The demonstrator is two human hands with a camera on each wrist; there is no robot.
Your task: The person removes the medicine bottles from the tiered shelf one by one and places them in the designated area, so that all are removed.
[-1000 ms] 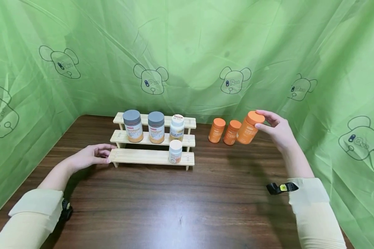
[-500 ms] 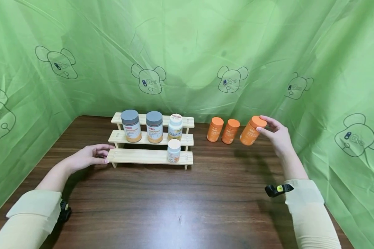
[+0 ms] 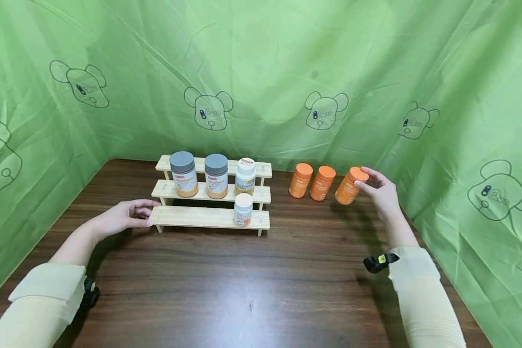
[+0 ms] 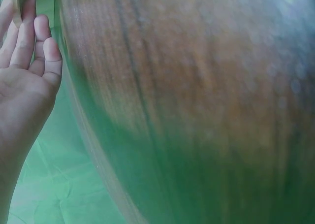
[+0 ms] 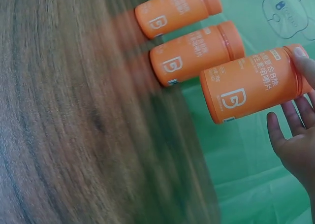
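Note:
In the head view my right hand (image 3: pixel 380 191) pinches the cap of an orange pill bottle (image 3: pixel 349 187), which leans to the right. The right wrist view shows the thumb on the cap of this orange bottle (image 5: pixel 251 83), its base apparently just off the table. Two similar orange bottles (image 3: pixel 301 181) (image 3: pixel 323 184) stand upright to its left. My left hand (image 3: pixel 117 220) holds the left end of the lowest step of a three-step wooden rack (image 3: pixel 191 217), thumb in front and fingers behind. In the left wrist view the fingertips (image 4: pixel 28 7) meet pale wood at the top left.
Two grey-capped jars (image 3: pixel 184 175) (image 3: pixel 216 176) and a white bottle (image 3: pixel 245 178) stand on the rack's middle step. A smaller white bottle (image 3: pixel 243 211) stands on the lowest step, right side. Green cloth (image 3: pixel 265 58) hangs behind and beside the brown table (image 3: pixel 226 275).
My right hand has moved the orange bottle right, away from the other two, then lowered it toward the table. The left hand stays at the rack.

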